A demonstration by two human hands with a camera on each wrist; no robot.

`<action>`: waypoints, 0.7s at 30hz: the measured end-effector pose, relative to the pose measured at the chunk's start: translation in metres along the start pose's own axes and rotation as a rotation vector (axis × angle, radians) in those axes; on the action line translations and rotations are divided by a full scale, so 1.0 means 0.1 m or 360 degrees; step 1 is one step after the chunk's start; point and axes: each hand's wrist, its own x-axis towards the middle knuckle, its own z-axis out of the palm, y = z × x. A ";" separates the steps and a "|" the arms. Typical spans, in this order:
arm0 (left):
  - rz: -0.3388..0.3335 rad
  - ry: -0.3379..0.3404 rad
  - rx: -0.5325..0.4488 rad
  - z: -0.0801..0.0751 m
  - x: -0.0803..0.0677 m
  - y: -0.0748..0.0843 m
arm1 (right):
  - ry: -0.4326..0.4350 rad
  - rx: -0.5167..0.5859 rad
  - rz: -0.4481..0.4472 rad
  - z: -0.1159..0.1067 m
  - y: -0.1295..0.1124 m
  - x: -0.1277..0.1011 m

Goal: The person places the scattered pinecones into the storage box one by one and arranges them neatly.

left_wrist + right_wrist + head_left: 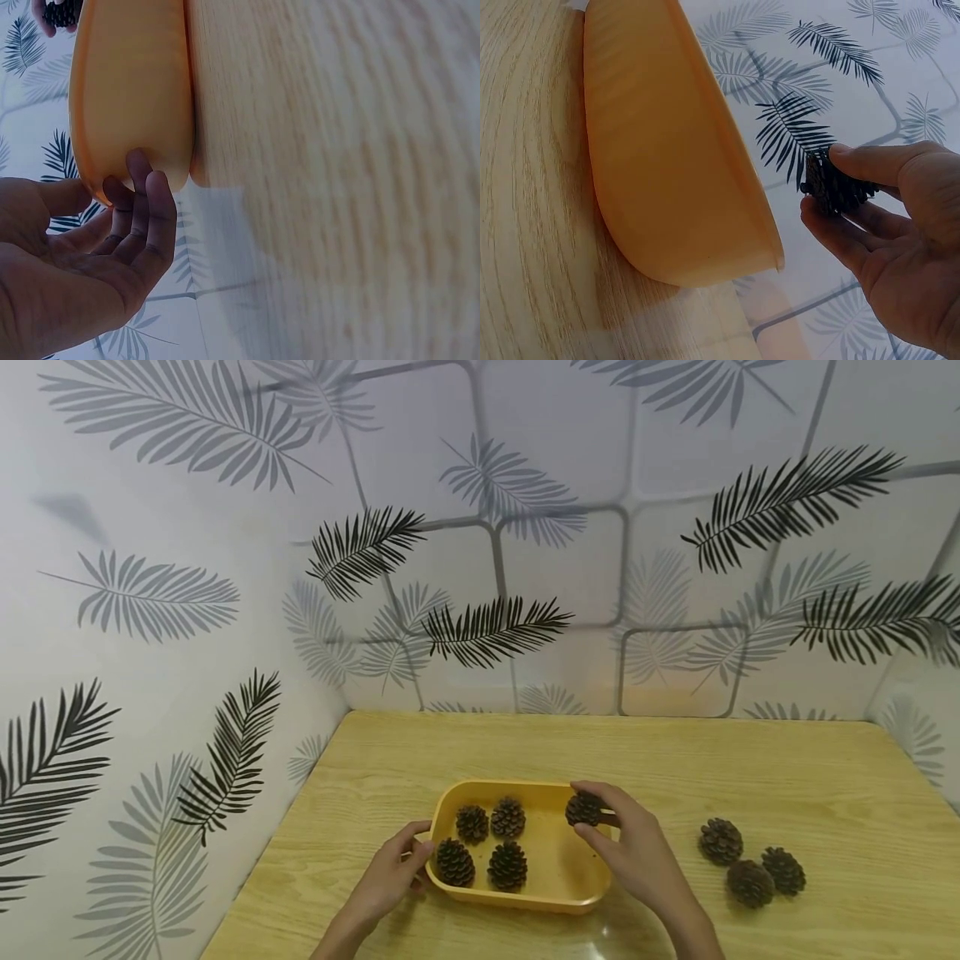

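A yellow plastic basin (pixel 555 868) with rounded corners stands on the table, and several brown pine cones (pixel 508 865) lie in its left half. My left hand (pixel 393 868) grips the basin's left end, thumb near the rim and fingers bent against the outer wall, as the left wrist view shows. Between the thumb and fingers of my right hand (pixel 633 839) is another pine cone (pixel 832 184), held above the basin's right end. In the right wrist view this cone is apart from the basin wall (pixel 667 165).
Three more pine cones (pixel 750 883) sit close together on the wood-grain table (pixel 862 810), right of the basin. Behind the table and at its left rises a white wall (pixel 555 568) with a leaf pattern.
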 end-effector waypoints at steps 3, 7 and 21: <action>-0.0002 -0.0001 0.0001 0.00 0.00 0.00 | 0.0005 0.0004 0.0001 0.03 0.00 0.03; 0.0003 -0.0003 -0.0002 0.00 0.00 0.00 | 0.0014 0.0003 -0.0010 0.08 0.00 0.06; 0.0005 -0.0004 0.0003 -0.01 0.00 -0.01 | 0.0014 -0.0005 -0.0001 0.24 0.08 0.19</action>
